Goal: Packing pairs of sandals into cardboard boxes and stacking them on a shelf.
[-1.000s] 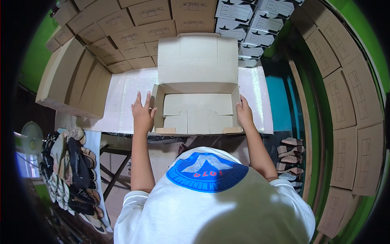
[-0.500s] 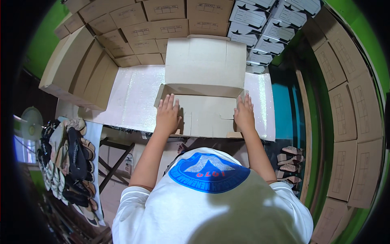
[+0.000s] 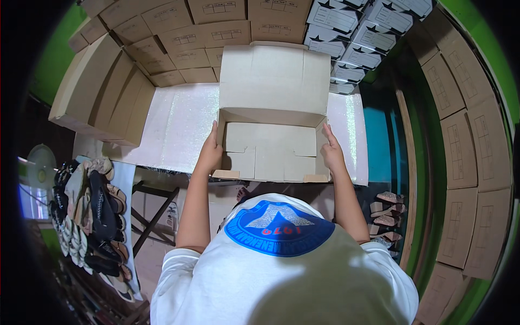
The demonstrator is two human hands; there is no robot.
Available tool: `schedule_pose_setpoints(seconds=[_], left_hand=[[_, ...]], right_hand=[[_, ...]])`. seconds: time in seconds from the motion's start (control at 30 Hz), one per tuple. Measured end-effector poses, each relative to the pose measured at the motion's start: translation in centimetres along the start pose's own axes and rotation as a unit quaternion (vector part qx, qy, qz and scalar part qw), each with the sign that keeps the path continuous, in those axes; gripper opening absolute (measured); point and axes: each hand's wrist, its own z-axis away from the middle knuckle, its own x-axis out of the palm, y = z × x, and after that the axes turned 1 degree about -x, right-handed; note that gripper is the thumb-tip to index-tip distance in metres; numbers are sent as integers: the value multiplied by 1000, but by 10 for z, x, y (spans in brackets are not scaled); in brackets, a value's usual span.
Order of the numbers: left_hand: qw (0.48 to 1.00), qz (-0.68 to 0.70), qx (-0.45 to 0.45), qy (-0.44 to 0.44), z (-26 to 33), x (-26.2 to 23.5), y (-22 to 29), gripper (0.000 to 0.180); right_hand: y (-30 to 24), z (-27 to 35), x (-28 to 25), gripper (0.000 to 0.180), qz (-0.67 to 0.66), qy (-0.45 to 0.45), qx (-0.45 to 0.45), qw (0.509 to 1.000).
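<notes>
On the table in front of me lies an unlidded-looking brown cardboard box (image 3: 271, 142), its hinged lid (image 3: 274, 78) raised at the far side. Its side walls stand upright, and small flaps stick out at the two near corners. My left hand (image 3: 209, 153) lies along the outside of the left wall with its fingers stretched forward. Against the right wall rests my right hand (image 3: 333, 153), fingers extended and thumb by the wall's top edge. Nothing lies inside the box. Some of the fingers are hidden behind the walls.
Brown boxes (image 3: 184, 38) are stacked along the back, with white star-marked boxes (image 3: 371, 40) at back right. Another large brown box (image 3: 97, 92) stands at left. Shoes hang or lie at lower left (image 3: 95, 216) and right (image 3: 387, 216). More boxes (image 3: 460, 146) line the right.
Both hands have moved from over the box's inner sides to the outside of its walls. The side walls, earlier leaning outward, now stand straighter.
</notes>
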Motion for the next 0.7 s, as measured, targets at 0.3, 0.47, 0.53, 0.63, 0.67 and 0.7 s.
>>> schedule_pose_setpoints(seconds=[0.3,0.47,0.53,0.63,0.67,0.7], left_hand=[[970,236,55,-17,-1,7,-14,68],[986,-146,20,75,6,-4,0,66],[941,-298,84,140,22,-8,7,74],[910,-399,114,9,58,-11,44,75],[907,-401,128,-28,64,-9,41,67],[907,-401,129,-29,67,-7,40,67]], right_hand=[[2,-2,-2,74,-8,5,18,1000],[-29,17,-2,64,465,60,-85,879],[-55,33,-8,62,484,-112,-154,854],[-74,49,-19,57,464,-344,-79,813],[-67,56,-19,48,466,-330,-105,814],[-63,58,-20,48,466,-329,-104,815]])
